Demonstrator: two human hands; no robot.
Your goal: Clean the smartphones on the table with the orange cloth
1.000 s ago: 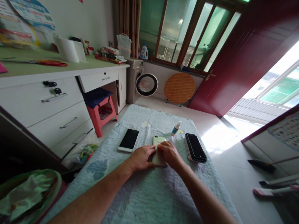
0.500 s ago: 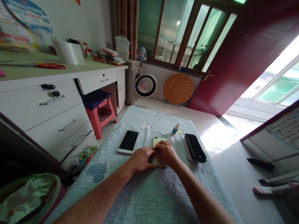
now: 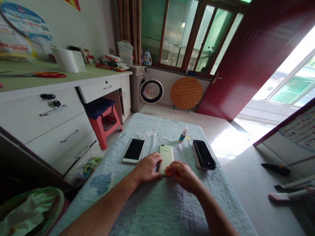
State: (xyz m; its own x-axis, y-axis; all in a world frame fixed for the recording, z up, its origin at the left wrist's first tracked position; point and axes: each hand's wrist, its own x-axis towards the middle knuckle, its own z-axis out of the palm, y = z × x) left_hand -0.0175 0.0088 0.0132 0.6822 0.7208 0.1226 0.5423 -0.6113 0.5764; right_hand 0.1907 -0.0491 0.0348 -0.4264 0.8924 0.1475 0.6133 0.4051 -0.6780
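Note:
A pale phone (image 3: 166, 156) lies back up in the middle of a table covered by a light blue quilted cloth (image 3: 157, 203). My left hand (image 3: 145, 169) grips the phone's near left edge with curled fingers. My right hand (image 3: 182, 175) is closed at the phone's near end, fingertips pinched against its bottom edge. A second phone with a dark screen and white frame (image 3: 134, 150) lies to the left. A small stack of dark phones (image 3: 203, 158) lies to the right. A little dropper bottle (image 3: 182, 135) stands beyond the pale phone.
A white desk with drawers (image 3: 49, 108) runs along the left, with a red stool (image 3: 102, 114) tucked under it. A bin with a green bag (image 3: 29, 209) is at the near left. A washing machine (image 3: 145, 88) and a round wooden board (image 3: 186, 93) stand by the far wall.
My right hand has slid back from the middle of the pale phone to its near end, uncovering most of its back. My left hand stays on the phone's left edge.

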